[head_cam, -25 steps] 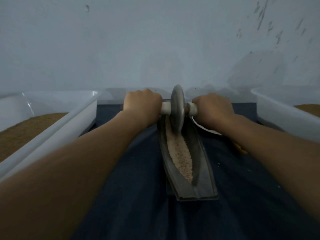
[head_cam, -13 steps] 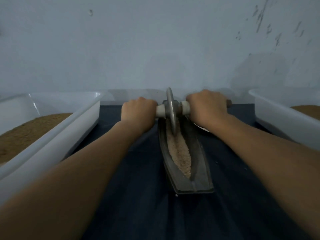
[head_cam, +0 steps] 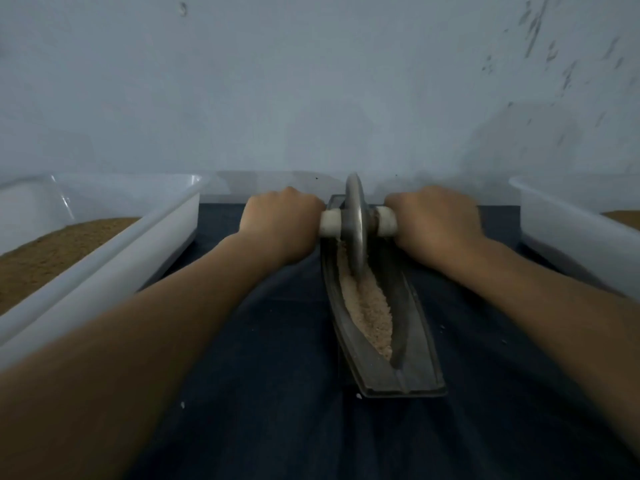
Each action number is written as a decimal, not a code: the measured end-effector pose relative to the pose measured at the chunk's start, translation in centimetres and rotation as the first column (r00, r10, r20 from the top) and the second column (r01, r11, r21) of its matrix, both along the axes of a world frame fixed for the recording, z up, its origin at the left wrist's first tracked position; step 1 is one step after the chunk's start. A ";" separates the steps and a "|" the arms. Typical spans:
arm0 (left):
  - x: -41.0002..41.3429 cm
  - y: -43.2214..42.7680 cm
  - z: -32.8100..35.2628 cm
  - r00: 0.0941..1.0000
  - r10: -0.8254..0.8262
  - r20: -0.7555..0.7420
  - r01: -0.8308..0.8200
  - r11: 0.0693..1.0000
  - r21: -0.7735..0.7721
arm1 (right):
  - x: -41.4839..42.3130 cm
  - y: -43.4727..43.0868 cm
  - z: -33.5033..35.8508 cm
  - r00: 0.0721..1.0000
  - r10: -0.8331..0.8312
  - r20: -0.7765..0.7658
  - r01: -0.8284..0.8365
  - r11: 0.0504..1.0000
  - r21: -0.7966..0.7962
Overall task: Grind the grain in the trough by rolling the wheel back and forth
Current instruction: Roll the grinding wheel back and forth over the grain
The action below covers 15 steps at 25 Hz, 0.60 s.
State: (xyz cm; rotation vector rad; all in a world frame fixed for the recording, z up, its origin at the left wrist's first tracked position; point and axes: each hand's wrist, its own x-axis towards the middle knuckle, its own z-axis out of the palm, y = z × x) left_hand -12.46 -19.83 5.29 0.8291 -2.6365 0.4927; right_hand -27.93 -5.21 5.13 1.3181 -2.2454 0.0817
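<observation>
I'm gripping the wheel [head_cam: 356, 223] axle [head_cam: 330, 227] with both hands: left hand [head_cam: 280, 221] curling round one stub, right hand [head_cam: 434, 220] round the other. Wheel is standing upright at the trough's [head_cam: 420, 344] far end, edge sitting in the grain [head_cam: 372, 313]. Trough is lying on dark cloth [head_cam: 277, 375] between two white tubs [head_cam: 166, 220].

The scene is dimly and evenly lit with a cool bluish cast, and a thin glare streak is seen on the white tray [head_cam: 65, 202] at the left. Faint shadows are thrown on the wall [head_cam: 311, 98]. The left hand [head_cam: 280, 220], right hand [head_cam: 436, 220] and wheel [head_cam: 355, 223] are softened by slight blur, and straight lines are bowed near the frame edges.
</observation>
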 end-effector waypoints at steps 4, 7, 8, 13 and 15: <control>-0.6 -0.5 0.5 1.000 0.025 0.017 -0.026 0.995 0.100 | -0.2 -1.8 1.6 0.999 -0.004 0.038 0.002 0.998 0.058; 3.8 1.7 -0.9 0.995 -0.095 -0.007 0.096 0.995 0.033 | 1.7 3.6 0.2 0.993 0.097 -0.071 -0.092 0.993 0.073; 5.0 2.3 -1.2 0.988 -0.150 -0.032 0.149 0.989 -0.023 | 2.3 5.1 -0.1 0.985 0.105 -0.139 -0.100 0.994 0.047; 3.0 1.3 -1.3 0.999 -0.049 -0.016 0.049 0.999 0.005 | 1.2 2.6 0.5 0.998 0.063 -0.021 -0.060 0.993 0.102; 0.0 -0.3 -0.6 0.999 0.045 -0.018 -0.044 0.999 0.030 | -0.2 -1.0 1.2 0.999 0.003 0.051 -0.007 0.996 0.091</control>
